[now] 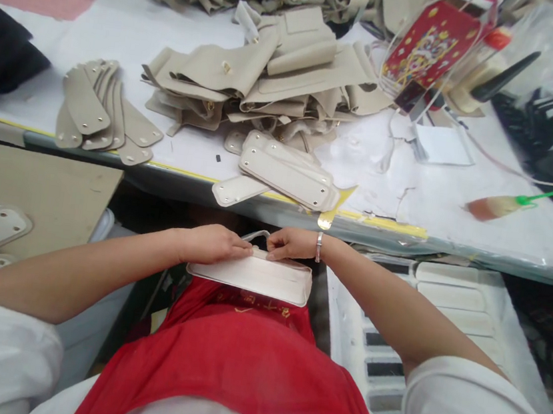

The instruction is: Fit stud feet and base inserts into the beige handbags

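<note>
Both the bare left hand [216, 244] and bare right hand [294, 243] have fingers grasping a cream, rectangular leather-like case [252, 279], on the person's side of the white-covered bench [434, 193].

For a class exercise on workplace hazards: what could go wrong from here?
The pale bag-like piece is off the table, with the left hand and right hand at its upper edge, so it might slip downward. A pale riveted strip juts past the table's front edge and could get knocked off.
</note>
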Motion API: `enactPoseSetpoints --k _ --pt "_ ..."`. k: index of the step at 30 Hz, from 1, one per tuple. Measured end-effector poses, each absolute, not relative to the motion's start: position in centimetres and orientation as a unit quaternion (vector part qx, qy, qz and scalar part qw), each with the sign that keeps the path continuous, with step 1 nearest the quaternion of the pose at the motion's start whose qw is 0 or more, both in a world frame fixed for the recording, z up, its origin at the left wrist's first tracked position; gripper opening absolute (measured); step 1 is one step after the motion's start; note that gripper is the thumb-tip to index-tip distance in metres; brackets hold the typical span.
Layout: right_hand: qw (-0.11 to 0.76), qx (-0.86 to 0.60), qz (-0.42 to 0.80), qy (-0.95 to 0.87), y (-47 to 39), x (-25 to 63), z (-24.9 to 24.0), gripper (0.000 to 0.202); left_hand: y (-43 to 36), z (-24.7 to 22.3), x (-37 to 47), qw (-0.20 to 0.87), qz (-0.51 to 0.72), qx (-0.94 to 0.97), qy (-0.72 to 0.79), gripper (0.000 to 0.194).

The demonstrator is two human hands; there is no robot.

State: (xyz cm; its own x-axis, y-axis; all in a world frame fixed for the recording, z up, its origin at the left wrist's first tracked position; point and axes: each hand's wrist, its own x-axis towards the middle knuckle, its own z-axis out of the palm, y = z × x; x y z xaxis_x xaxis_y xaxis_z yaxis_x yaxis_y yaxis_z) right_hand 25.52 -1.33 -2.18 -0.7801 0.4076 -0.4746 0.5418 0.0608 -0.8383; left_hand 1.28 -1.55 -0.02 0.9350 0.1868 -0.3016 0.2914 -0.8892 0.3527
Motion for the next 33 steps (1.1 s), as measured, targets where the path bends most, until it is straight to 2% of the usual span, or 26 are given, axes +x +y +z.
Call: enactPoseSetpoints --k 5,13,21,23,26,28,33 --pt "0.081 0.294 -0.585 0.752 0.4 21.3 -2.3 0.026 -1.1 -0.1 -1.6 0.217 -0.118 0.96 0.133 0.04" --pt "0.066 0.307 -0.471 0.824 1.8 14.4 -1.9 0.019 -1.4 -1.0 -6.4 0.189 -0.028 0.966 0.174 0.037" --pt "0.109 0.413 -0.408 0.807 -1.0 21.1 0.1 0.016 -2.6 0.1 -5.3 0.098 -0.048 0.972 0.21 0.03" --pt "0.062 0.469 -0.357 0.805 -3.4 23.5 1.2 0.013 -4.0 0.3 -3.8 0.088 0.0 0.972 0.218 0.03" --pt "-0.099 0.513 -0.286 0.804 -8.7 25.8 2.4 0.013 -7.0 -0.1 -0.8 0.122 0.086 0.963 0.224 0.032" --pt "-0.175 0.513 -0.226 0.81 -12.6 26.4 2.1 0.019 -9.1 -0.8 1.4 0.152 0.127 0.953 0.227 0.03" --pt "-0.225 0.544 -0.102 0.802 -18.6 26.2 -1.4 0.011 -11.8 -2.7 4.1 0.122 0.176 0.945 0.247 0.02"
